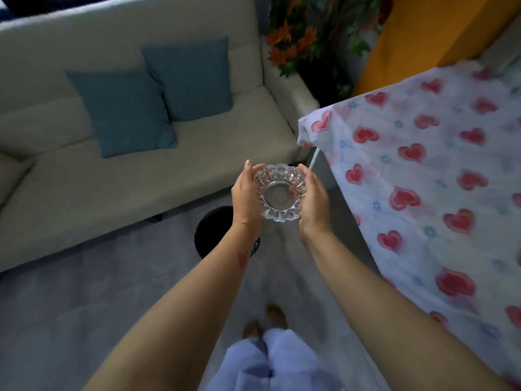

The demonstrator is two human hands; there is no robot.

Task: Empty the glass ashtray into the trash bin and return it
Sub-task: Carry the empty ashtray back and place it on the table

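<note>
A cut-glass ashtray (279,193) is held in the air between both hands, its round base facing me. My left hand (246,196) cups its left side and my right hand (313,201) cups its right side. A black round trash bin (210,232) stands on the floor just below and left of the ashtray, partly hidden by my left forearm. I cannot tell if anything lies inside the ashtray.
A beige sofa (112,179) with two teal cushions (124,108) fills the left. A table under a heart-print cloth (423,179) stands at the right. Orange flowers (298,43) stand behind. My feet (267,320) are on the grey floor.
</note>
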